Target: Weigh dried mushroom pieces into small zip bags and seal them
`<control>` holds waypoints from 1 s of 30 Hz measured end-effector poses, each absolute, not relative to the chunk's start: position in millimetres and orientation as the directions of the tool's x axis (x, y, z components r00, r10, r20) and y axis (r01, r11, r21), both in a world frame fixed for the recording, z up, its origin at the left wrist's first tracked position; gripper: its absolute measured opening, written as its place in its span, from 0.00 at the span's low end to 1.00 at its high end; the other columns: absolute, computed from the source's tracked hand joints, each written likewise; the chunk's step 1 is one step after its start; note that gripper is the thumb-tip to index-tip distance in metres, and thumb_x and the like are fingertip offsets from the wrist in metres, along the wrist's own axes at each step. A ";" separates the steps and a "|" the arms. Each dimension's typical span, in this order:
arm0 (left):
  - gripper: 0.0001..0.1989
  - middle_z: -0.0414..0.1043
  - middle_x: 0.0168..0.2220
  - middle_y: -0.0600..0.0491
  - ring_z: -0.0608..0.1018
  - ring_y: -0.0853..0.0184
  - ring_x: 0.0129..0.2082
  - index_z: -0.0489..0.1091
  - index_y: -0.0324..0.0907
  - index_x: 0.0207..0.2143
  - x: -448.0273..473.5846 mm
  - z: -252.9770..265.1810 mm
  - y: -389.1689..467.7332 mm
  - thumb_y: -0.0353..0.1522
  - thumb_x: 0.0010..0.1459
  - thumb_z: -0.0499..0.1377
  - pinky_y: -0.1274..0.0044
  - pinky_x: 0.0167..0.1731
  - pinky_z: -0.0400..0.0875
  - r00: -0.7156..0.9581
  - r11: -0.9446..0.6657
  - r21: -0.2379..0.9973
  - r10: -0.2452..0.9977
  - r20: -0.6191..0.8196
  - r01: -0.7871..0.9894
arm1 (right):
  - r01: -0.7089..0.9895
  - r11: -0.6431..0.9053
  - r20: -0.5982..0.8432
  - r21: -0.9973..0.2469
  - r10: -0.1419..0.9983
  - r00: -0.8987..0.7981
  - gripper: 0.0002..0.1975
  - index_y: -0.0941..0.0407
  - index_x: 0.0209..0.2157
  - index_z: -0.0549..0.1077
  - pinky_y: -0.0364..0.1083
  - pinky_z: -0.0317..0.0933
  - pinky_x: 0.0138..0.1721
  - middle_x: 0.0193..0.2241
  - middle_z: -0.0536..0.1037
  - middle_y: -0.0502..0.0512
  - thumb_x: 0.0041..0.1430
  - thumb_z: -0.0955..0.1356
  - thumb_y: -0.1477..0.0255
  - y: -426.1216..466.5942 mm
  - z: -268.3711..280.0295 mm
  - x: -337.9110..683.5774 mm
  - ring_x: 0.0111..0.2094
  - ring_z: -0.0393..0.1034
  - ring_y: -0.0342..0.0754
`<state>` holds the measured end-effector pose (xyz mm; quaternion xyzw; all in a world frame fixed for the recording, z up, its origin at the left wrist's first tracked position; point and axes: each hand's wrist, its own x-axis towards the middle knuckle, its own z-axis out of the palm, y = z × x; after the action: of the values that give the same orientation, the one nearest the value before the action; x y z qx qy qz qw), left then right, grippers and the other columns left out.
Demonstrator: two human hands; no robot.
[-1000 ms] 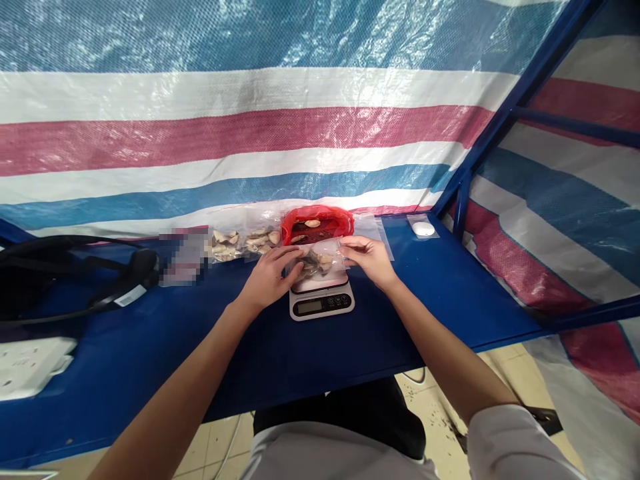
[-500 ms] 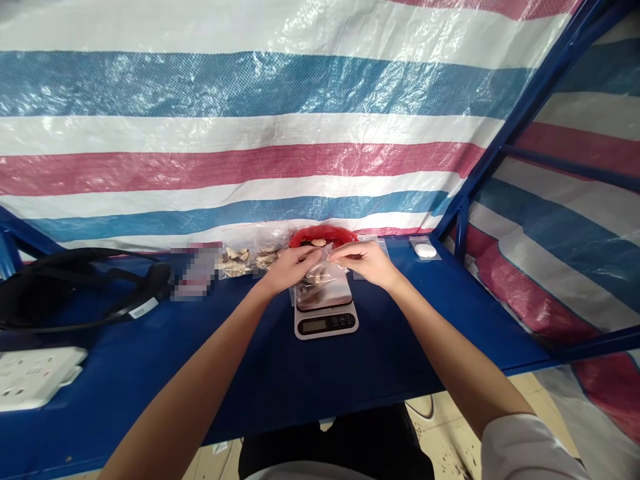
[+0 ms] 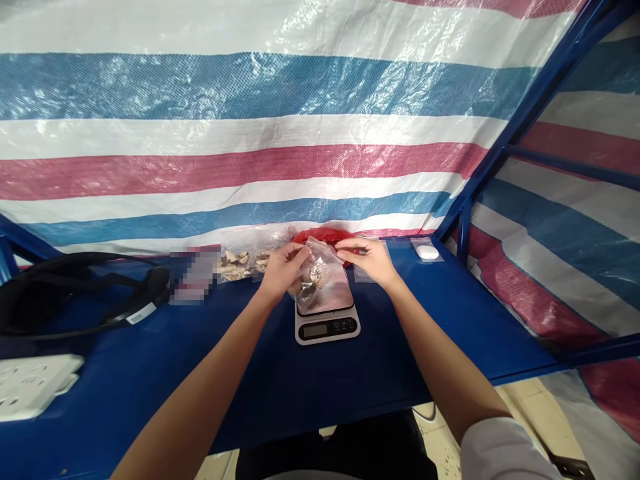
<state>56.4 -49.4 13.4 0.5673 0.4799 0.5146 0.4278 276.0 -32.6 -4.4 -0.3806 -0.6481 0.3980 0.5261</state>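
Note:
A clear plastic zip bag (image 3: 314, 270) with a few pale, dried slices in it hangs tilted over a kitchen scale (image 3: 327, 328). My left hand (image 3: 284, 268) is closed on the bag's left side, thumb on top. At the bag's upper right corner, the thumb and fingertips of my right hand (image 3: 369, 259) pinch the edge. Beneath the bag, the scale's shiny plate is partly covered. Behind my hands lies a red plastic bag (image 3: 325, 235), mostly hidden.
Filled clear bags of dried slices (image 3: 235, 264) stand left of my left hand. Flat clear bags (image 3: 367, 272) lie beside my right hand. Farther out are a white case (image 3: 427, 252), a black headset (image 3: 150, 293) and a white power strip (image 3: 37, 387). Striped sheeting (image 3: 250, 160) hangs behind the blue table (image 3: 390, 360).
The zip bag has turned and tilted, its top edge now sloping down to the right. My right hand has shifted slightly, and its fingers are a little more extended.

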 end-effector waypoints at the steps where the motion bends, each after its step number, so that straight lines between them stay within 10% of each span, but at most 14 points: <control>1: 0.17 0.78 0.28 0.50 0.76 0.67 0.24 0.76 0.40 0.29 58.6 10.9 -49.6 0.46 0.52 0.67 0.78 0.23 0.69 -0.033 -0.176 0.980 0.983 0.179 0.091 | 0.042 0.333 0.325 -0.942 0.936 -0.132 0.20 0.53 0.40 0.83 0.53 0.74 0.47 0.41 0.84 0.55 0.47 0.78 0.58 -33.3 -7.5 274.3 0.45 0.79 0.55; 6: 0.16 0.76 0.26 0.52 0.77 0.67 0.25 0.74 0.40 0.29 70.7 -0.2 -51.7 0.45 0.52 0.67 0.77 0.24 0.71 -0.207 -0.155 0.988 0.967 0.149 -0.013 | -0.077 0.120 0.132 -0.990 0.975 -0.178 0.19 0.53 0.36 0.83 0.48 0.76 0.32 0.34 0.84 0.55 0.47 0.77 0.54 -32.8 -24.4 266.3 0.39 0.80 0.53; 30: 0.17 0.75 0.24 0.54 0.74 0.69 0.25 0.76 0.40 0.24 61.3 -27.4 -31.3 0.44 0.48 0.71 0.76 0.30 0.71 -0.028 -0.219 0.973 0.976 0.217 -0.078 | -0.168 0.202 0.181 -0.965 0.974 0.133 0.19 0.55 0.28 0.79 0.43 0.69 0.24 0.24 0.80 0.50 0.47 0.76 0.52 -19.2 -55.4 248.8 0.25 0.74 0.46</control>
<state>61.3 -31.3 -27.4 0.5264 0.4262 0.5764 0.4571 248.8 -19.2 -55.4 -0.4303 -0.4687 0.4623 0.6176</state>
